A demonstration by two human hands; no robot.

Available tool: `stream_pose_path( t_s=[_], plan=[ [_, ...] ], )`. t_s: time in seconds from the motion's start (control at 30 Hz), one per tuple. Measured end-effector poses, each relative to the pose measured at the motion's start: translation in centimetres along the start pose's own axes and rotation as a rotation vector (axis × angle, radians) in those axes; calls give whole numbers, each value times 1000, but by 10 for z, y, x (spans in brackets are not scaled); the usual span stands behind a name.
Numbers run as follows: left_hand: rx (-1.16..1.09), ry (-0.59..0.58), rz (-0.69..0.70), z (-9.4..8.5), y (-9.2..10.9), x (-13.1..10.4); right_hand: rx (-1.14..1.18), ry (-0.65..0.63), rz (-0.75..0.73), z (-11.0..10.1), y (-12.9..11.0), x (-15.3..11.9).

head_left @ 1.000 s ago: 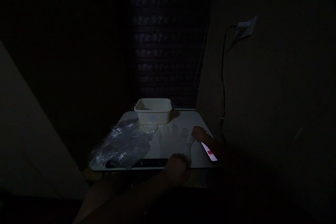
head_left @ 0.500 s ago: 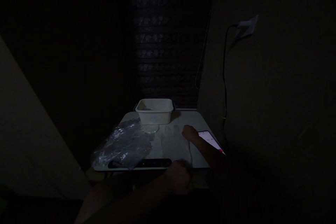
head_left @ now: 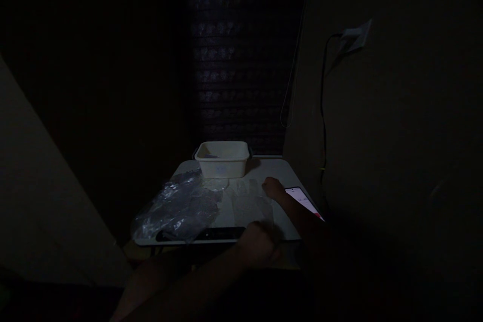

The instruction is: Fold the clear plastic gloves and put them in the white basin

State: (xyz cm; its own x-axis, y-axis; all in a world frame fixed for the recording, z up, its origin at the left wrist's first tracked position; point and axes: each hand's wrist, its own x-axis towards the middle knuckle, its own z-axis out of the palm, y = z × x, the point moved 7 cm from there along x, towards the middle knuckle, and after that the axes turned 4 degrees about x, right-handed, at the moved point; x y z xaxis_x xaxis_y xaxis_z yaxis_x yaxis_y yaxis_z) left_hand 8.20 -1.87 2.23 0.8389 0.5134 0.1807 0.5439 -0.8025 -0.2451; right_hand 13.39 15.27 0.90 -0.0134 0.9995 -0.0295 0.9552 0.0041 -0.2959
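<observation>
Gently, we'd best tension clear plastic (head_left: pixel 251 207) by the surface's (head_left: pixel 271 167) near edge, left hand (head_left: pixel 258 245) and right hand (head_left: pixel 274 188) seemingly fisted on it.

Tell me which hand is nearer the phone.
Right. The right hand is just left of the phone in view, its forearm partly overlapping it. The left hand is farther off, at the table's near edge.

L fingers (head_left: pixel 268 246) blurred in dark, R forearm (head_left: pixel 296 211) hiding pt. of phone (head_left: pixel 301 196).
</observation>
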Motion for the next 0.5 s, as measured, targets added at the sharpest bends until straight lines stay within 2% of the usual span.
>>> stream_pose_path(
  t_s=[0.07,0.17,0.3,0.5],
  plan=[
    [-6,-17,-144,2,-21,4,-22,-24,-5,-1,6,-3],
    [-9,-143,-344,20,-52,5,-63,-60,-13,-2,15,-8],
    [7,-154,-298,38,-66,9,-112,-119,-31,3,23,-15],
    [-3,-49,-201,53,-63,19,-194,-163,-88,10,22,-29]
  ],
)
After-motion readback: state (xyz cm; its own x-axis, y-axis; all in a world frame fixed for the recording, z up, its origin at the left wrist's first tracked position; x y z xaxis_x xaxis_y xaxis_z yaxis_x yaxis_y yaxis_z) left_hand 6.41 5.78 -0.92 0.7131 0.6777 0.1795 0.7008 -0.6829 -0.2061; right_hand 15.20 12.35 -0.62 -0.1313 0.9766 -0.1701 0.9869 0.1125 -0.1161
